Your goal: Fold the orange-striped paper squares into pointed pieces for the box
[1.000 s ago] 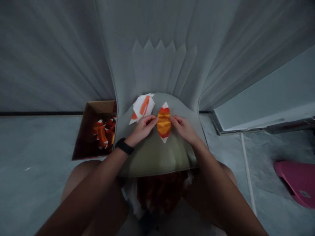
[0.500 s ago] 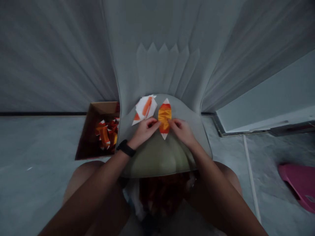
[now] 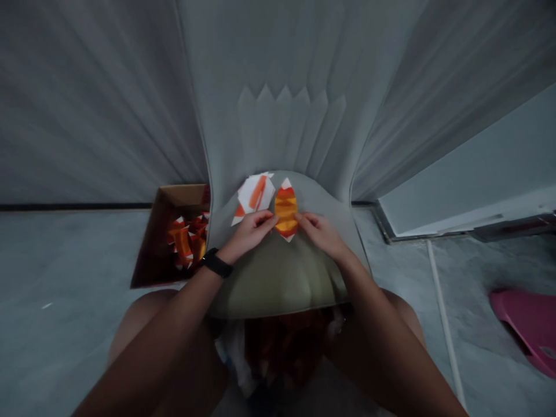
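Pinching our folded orange-and-white paper diamond (image 3: 285,209) above the grey lap cloth (image 3: 278,284)
Our left hand (image 3: 249,231) and right hand (image 3: 319,231) hold its side edges, fingers curled; squeezing too hard could crease it, or it could slip onto the paper stack (image 3: 255,194) just beside it. A cardboard box (image 3: 182,196) of folded pieces (image 3: 185,243) sits left.

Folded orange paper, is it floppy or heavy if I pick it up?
The folded orange paper is probably light, being paper. Its creases may stiffen it slightly, but it could crumple easily where the left hand and right hand pinch it.
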A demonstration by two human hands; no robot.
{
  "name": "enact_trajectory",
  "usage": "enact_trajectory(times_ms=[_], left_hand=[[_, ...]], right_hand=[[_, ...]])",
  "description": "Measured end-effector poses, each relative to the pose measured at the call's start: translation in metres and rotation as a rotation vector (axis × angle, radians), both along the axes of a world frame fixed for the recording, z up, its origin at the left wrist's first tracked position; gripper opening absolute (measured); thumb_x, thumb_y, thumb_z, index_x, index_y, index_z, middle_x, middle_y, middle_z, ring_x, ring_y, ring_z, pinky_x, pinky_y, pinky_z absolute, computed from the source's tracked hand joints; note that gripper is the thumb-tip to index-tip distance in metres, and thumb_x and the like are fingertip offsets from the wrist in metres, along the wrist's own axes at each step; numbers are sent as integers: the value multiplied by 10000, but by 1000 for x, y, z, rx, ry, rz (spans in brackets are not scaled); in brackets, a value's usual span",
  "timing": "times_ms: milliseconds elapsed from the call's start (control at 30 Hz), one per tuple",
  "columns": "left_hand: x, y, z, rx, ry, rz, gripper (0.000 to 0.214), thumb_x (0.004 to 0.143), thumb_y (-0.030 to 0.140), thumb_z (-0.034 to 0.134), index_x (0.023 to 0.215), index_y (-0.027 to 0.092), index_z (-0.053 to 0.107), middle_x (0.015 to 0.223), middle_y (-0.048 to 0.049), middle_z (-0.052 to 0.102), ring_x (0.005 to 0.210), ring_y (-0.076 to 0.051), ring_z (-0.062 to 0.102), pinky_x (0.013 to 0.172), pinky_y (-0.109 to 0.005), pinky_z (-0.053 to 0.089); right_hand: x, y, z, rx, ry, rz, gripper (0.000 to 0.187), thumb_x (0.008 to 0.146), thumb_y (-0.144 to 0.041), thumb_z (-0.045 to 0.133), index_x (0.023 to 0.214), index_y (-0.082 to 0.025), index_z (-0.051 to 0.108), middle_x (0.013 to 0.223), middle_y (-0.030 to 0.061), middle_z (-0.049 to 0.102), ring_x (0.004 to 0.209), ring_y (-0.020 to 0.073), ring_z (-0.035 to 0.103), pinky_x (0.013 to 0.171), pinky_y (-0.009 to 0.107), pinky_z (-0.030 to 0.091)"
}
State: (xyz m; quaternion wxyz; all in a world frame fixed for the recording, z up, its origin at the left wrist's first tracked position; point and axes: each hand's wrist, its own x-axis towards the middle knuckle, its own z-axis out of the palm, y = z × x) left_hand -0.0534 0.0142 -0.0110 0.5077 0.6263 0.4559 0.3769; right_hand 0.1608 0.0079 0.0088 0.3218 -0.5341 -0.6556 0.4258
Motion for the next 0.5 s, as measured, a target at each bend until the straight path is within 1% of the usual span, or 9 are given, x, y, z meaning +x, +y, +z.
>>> enact_trajectory(times_ms=[133,233,333,400,467,500], left_hand=[[-13,-7,10,-40,-24,59,357,874,523,623,804,175,667,648,9,555,585,-111,477,546,-236,362],[-40,-16,22,-73,-32,125,321,836,494,665,784,177,668,641,16,537,578,-104,460,533,-231,345],[-82,-28,36,-87,-29,261,281,808,454,688,758,181,646,620,24,500,548,-94,425,501,-228,305],[-115,-38,43,-110,-16,407,276,814,455,664,759,188,620,580,33,462,507,-92,395,481,-232,289],[-149,-49,46,-129,62,536,276,838,467,619,796,194,611,572,34,476,499,-101,411,489,-235,313],[-167,-54,46,-121,139,581,278,853,469,595,818,194,616,592,28,510,521,-109,445,512,-237,342]], right_hand=[[-1,-1,2,11,-43,-25,513,951,-603,429,699,-195,614,638,-2,555,648,157,515,621,270,388],[-1,-2,-1,21,-76,-44,506,951,-587,421,682,-199,602,596,-12,510,617,159,490,608,277,374],[-1,-3,-5,37,-88,-23,491,948,-562,424,667,-197,597,605,-9,520,611,157,484,617,281,375],[-3,-5,-7,48,-95,-2,487,947,-557,427,673,-196,606,626,-1,550,630,163,505,626,283,381],[-6,-8,-10,53,-114,18,487,947,-558,427,688,-195,622,635,6,573,640,170,522,627,286,386],[-7,-9,-11,54,-127,28,488,948,-558,425,696,-194,630,636,8,582,639,173,527,627,288,387]])
